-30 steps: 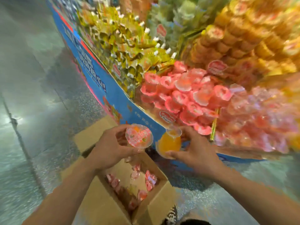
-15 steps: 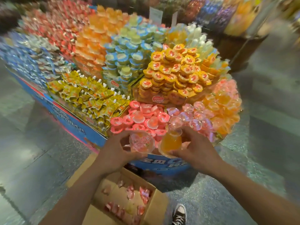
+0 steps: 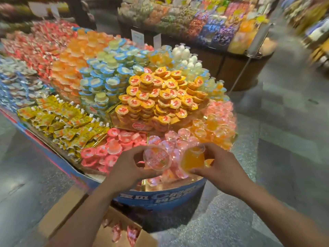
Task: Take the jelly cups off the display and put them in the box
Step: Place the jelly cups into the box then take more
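Two hands full: your left hand [image 3: 128, 169] grips the pink cup [image 3: 157, 158], right hand [image 3: 219, 169] the orange cup [image 3: 192, 160]; the box [image 3: 61, 217] lies below, nearer your left.

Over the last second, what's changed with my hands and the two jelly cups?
Both hands rose from above the box to the front edge of the display, as the view tilted up. Nothing was taken or let go: the left hand still holds the pink-lidded cup, the right hand the orange cup.
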`<state>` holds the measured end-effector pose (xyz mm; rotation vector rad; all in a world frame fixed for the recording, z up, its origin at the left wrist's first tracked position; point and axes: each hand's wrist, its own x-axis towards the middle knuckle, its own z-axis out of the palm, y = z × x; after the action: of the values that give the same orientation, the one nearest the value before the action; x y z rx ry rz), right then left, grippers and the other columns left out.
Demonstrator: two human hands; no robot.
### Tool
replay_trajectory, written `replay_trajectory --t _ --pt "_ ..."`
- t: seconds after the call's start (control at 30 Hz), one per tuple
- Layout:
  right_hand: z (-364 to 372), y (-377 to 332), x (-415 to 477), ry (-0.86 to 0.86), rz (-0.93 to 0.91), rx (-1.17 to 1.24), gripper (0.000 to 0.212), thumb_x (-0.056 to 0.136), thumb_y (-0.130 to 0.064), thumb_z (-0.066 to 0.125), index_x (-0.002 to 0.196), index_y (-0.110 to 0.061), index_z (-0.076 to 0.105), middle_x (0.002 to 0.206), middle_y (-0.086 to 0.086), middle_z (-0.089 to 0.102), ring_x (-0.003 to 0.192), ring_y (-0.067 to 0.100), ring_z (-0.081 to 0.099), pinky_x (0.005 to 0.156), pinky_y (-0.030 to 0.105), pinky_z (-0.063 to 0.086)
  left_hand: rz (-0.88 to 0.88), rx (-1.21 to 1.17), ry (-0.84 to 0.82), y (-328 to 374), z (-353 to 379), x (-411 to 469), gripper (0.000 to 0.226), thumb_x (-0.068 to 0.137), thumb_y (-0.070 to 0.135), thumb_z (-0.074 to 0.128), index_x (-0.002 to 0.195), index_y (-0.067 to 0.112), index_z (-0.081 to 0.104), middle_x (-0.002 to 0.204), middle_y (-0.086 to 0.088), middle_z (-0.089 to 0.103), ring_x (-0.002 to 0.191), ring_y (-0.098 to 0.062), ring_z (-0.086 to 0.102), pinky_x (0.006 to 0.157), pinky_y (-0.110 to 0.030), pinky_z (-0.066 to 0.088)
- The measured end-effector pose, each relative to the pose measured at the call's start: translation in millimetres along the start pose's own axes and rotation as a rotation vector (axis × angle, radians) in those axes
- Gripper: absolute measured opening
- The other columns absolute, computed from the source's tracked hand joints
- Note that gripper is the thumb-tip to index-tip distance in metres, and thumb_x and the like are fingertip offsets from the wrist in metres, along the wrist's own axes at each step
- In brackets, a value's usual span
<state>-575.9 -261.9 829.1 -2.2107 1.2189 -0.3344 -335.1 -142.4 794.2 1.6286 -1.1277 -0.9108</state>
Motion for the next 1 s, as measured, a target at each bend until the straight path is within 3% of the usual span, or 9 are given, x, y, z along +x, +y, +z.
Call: replay_trajectory --t 0.1,0.27,0.5,0.63,0.8,1.0 --pt "-31.8 32.9 10.5 -0.010 -0.024 -0.026 0.068 0.068 -0.043 0.090 0.126 -0.035 0.054 0.104 -0.019 0.062 0.095 0.000 0.060 0.068 0.008 0.041 0.006 -0.017 0.007 12.7 42.5 22.4 0.069 0.060 0.022 0.096 0.123 0.030 0.067 0.112 0.020 0.072 0.106 -0.001 0.067 0.093 -0.025 0.053" --pt "-71.5 80.7 24.5 -0.012 -0.023 -0.045 0.070 0.069 -0.041 0.090 0.128 -0.033 0.054 0.105 -0.016 0.061 0.100 0.006 0.062 0.075 0.018 0.046 -0.003 -0.028 0.006 28.8 98.9 47.5 0.073 0.062 0.025 0.095 0.128 0.030 0.065 0.120 0.017 0.070 0.112 -0.001 0.064 0.098 -0.028 0.053" --pt "-101.7 127.6 38.7 0.041 0.021 -0.005 0.071 0.070 -0.036 0.090 0.131 -0.030 0.054 0.108 -0.014 0.062 0.100 0.006 0.061 0.076 0.013 0.045 0.029 0.014 -0.055 52.2 141.8 83.3 0.060 0.065 0.012 0.092 0.117 0.029 0.067 0.105 0.035 0.068 0.100 0.010 0.064 0.083 -0.010 0.052" --pt "-110.8 148.8 54.3 0.080 0.056 0.022 0.072 0.069 -0.037 0.090 0.132 -0.030 0.054 0.114 -0.010 0.067 0.104 0.008 0.063 0.085 0.025 0.051 0.033 0.048 -0.067 55.0 153.8 114.6 0.063 0.064 0.019 0.094 0.121 0.028 0.069 0.111 0.022 0.071 0.104 0.001 0.066 0.092 -0.025 0.054" --pt "-119.6 176.2 80.5 0.099 0.117 0.040 0.072 0.068 -0.040 0.090 0.130 -0.033 0.056 0.115 -0.013 0.067 0.104 0.007 0.063 0.088 0.030 0.054 0.038 0.062 -0.087 53.3 169.3 152.7 0.059 0.065 0.015 0.093 0.109 0.041 0.064 0.097 0.046 0.063 0.097 0.018 0.060 0.076 -0.001 0.046" --pt "-128.8 196.4 121.9 0.138 0.171 0.061 0.068 0.067 -0.041 0.090 0.127 -0.033 0.058 0.111 -0.016 0.067 0.101 0.003 0.063 0.085 0.028 0.054 0.034 0.103 -0.140 48.5 171.7 213.3 0.064 0.063 0.029 0.095 0.119 0.037 0.066 0.113 0.036 0.064 0.108 0.015 0.057 0.078 -0.001 0.045"
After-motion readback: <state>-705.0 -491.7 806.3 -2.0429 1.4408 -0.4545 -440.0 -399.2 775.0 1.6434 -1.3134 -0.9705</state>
